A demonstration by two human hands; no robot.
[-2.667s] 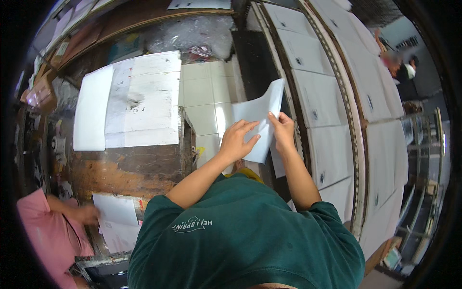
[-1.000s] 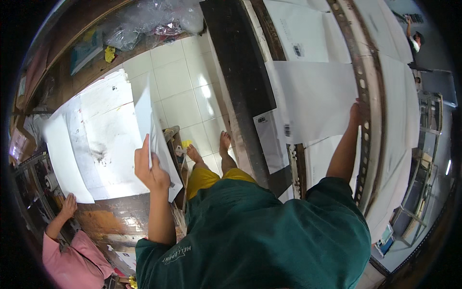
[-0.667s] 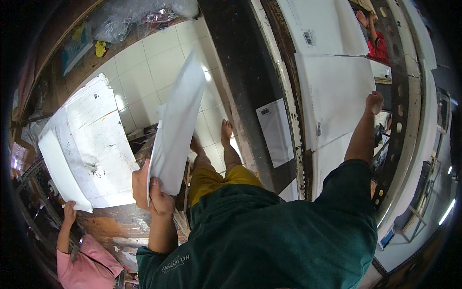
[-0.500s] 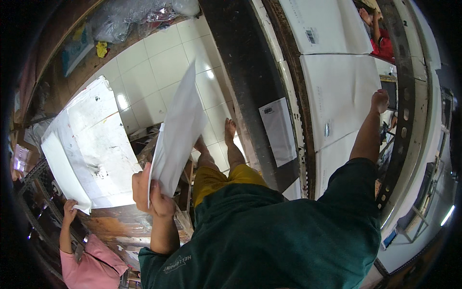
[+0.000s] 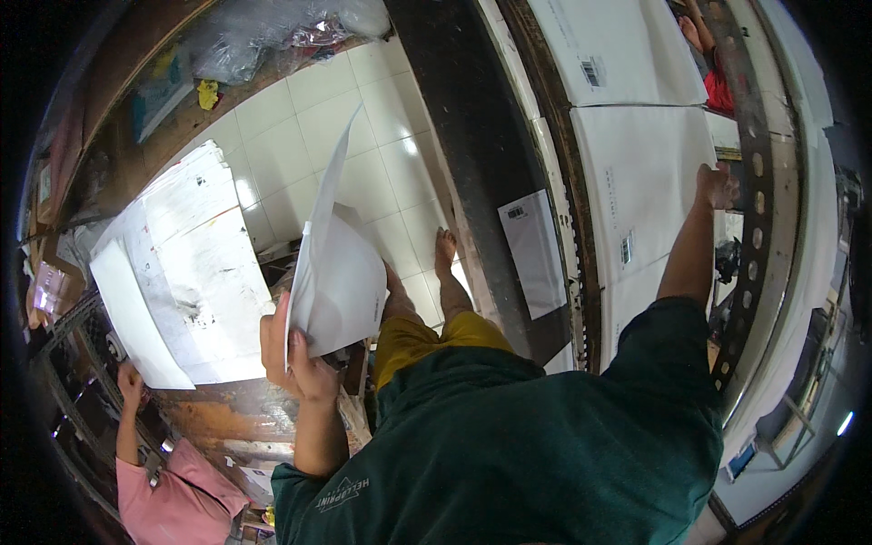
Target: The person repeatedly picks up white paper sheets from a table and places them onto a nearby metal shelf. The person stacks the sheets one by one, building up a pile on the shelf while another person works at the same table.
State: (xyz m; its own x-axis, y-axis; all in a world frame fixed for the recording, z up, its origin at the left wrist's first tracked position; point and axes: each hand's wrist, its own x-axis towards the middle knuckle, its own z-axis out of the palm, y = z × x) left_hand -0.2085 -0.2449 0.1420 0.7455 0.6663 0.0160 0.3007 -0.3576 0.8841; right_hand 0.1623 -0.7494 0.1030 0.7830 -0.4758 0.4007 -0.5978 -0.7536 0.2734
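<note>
White paper sheets (image 5: 341, 291) are pinched between the thumb and fingers of my left hand (image 5: 300, 354), raised at waist height left of my legs. One leaf stands up narrow while another bows out to the right. On the long bench at my right lies a white sheet (image 5: 645, 154) with a small printed label. At that sheet's far right edge is my right hand (image 5: 718, 186), its fingers curled closed on the edge; part of the grip is hidden. Another white sheet (image 5: 627, 54) lies farther along the bench.
A co-worker's hand (image 5: 131, 385) is beside a white sheet (image 5: 136, 313) on the stained table board (image 5: 213, 259). A dark beam (image 5: 472, 136) carries a small labelled sheet (image 5: 531, 254). A perforated metal rail (image 5: 757, 209) borders the bench's right. Plastic bags (image 5: 236, 50) lie at the back left.
The sheets in my left hand have fanned apart and swung, one bowing to the right. My right hand has stayed by the bench sheet's edge. The co-worker's hand has shifted slightly from the table sheet's corner.
</note>
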